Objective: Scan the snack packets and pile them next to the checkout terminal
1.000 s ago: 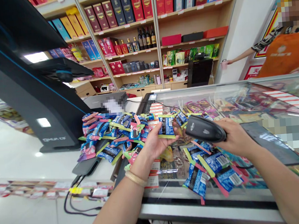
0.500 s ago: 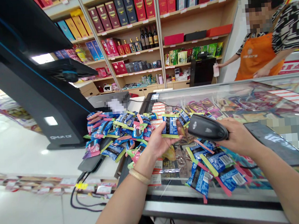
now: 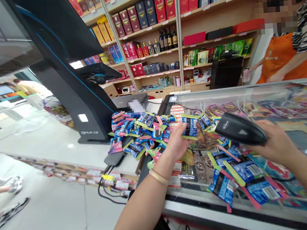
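My left hand [image 3: 177, 142], with a bracelet on the wrist, grips a small blue snack packet [image 3: 190, 127] with lime-green ends. Its barcode faces up. My right hand [image 3: 276, 143] is wrapped round a black handheld barcode scanner [image 3: 239, 129], whose head points left towards that packet, a short gap apart. On the left, a heap of similar blue and pink snack packets [image 3: 133, 129] lies by the base of the till. Below the scanner, several more snack packets [image 3: 249, 171] rest on the glass counter [image 3: 186, 194], some with barcodes showing.
A dark till [image 3: 88, 99] with screens stands on the white counter [image 3: 49, 137] at left. Cables [image 3: 102, 190] hang from its edge. Shelves [image 3: 154, 54] with boxes and bottles line the back. Behind the glass counter, a person in an orange apron [image 3: 279, 60] holds a cup. Another person's legs show at far left.
The view has swung left, so things sit farther right. The scanner has drawn back from the packet in my left hand, and its head has tilted up. Both hands keep their hold.
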A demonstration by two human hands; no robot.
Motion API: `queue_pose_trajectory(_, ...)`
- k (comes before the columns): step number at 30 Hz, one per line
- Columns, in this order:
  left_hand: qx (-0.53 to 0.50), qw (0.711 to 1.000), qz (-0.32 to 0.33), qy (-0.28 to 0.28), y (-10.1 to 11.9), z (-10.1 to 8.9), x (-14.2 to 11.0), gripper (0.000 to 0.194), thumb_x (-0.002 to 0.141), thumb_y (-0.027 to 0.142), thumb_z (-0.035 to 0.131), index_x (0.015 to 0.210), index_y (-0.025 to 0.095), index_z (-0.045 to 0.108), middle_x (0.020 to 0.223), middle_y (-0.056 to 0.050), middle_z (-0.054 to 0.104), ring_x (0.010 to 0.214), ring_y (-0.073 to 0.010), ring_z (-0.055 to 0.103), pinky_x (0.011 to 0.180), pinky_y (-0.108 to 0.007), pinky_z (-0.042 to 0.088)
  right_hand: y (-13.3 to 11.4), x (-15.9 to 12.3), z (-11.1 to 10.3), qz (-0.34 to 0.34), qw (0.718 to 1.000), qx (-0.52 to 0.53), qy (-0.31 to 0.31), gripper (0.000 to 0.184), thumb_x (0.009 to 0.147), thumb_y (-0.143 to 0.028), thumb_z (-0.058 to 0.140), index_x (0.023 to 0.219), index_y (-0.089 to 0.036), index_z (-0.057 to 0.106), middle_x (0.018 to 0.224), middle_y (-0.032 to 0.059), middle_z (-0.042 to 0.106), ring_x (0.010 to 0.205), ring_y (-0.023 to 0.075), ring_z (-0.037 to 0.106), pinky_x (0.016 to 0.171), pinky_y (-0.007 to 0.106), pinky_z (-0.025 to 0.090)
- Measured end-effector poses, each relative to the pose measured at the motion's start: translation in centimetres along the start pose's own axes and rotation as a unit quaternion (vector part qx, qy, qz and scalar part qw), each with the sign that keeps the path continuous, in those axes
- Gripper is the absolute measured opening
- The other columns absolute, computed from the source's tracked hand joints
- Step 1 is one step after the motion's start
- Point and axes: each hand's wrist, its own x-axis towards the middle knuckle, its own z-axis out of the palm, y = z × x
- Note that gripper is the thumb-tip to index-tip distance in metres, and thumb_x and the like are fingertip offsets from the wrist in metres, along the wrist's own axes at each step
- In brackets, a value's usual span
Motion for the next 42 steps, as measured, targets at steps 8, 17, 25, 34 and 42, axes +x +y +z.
queue_pose_trajectory(8,0.412,0.86,0.298,0.048,7.1,-2.5,-3.1,0.037,0.086,0.027,0.067,0.122,0.023,0.072,0.132,-0.007,0.071,0.131,-0.0273,0.058,0.119,-0.039,0.036,2.9,1.8,-0.1,0.041,0.998,-0.037,0.031,0.025,0.083,-0.051,0.063,0.084,-0.026,0.064,0.075,0.0098,0.072,0.067,0.0263,0.064,0.068,0.04,0.049)
queue_pose_trajectory(17,0.824,0.513,0.218,0.104,11.1,-10.6,-5.0,0.044,0.091,0.013,0.043,0.122,0.023,0.072,0.128,-0.012,0.072,0.124,-0.0307,0.06,0.111,-0.056,0.038,4.1,-0.4,0.3,0.069,0.996,-0.029,0.058,0.029,0.078,-0.054,0.07,0.077,-0.027,0.059,0.066,0.0073,0.065,0.065,0.0263,0.059,0.069,0.041,0.045)
queue_pose_trajectory(25,0.81,0.506,0.258,0.146,9.5,-8.8,-4.9,0.037,0.091,0.022,0.05,0.121,0.021,0.072,0.13,-0.014,0.069,0.125,-0.0335,0.059,0.112,-0.057,0.037,3.0,-0.2,-0.2,0.097,0.994,-0.019,0.055,0.034,0.077,-0.059,0.07,0.076,-0.026,0.063,0.065,0.0076,0.066,0.069,0.0274,0.063,0.071,0.042,0.047)
queue_pose_trajectory(34,0.53,0.806,0.263,-0.024,3.2,1.0,-2.1,0.027,0.083,0.022,0.07,0.109,0.024,0.077,0.117,-0.011,0.07,0.117,-0.03,0.062,0.113,-0.045,0.041,3.1,-0.8,-0.4,0.139,0.989,-0.004,0.058,0.022,0.081,-0.047,0.069,0.078,-0.028,0.061,0.072,0.0085,0.066,0.074,0.0302,0.064,0.07,0.043,0.053)
queue_pose_trajectory(42,0.518,0.829,0.172,-0.119,-3.0,3.6,-1.2,0.027,0.078,0.039,0.079,0.099,0.023,0.074,0.099,-0.009,0.072,0.097,-0.0288,0.065,0.101,-0.043,0.048,3.1,-0.5,-0.8,0.131,0.989,-0.013,0.071,0.02,0.083,-0.045,0.068,0.086,-0.025,0.063,0.071,0.0046,0.066,0.072,0.0268,0.067,0.07,0.041,0.055)
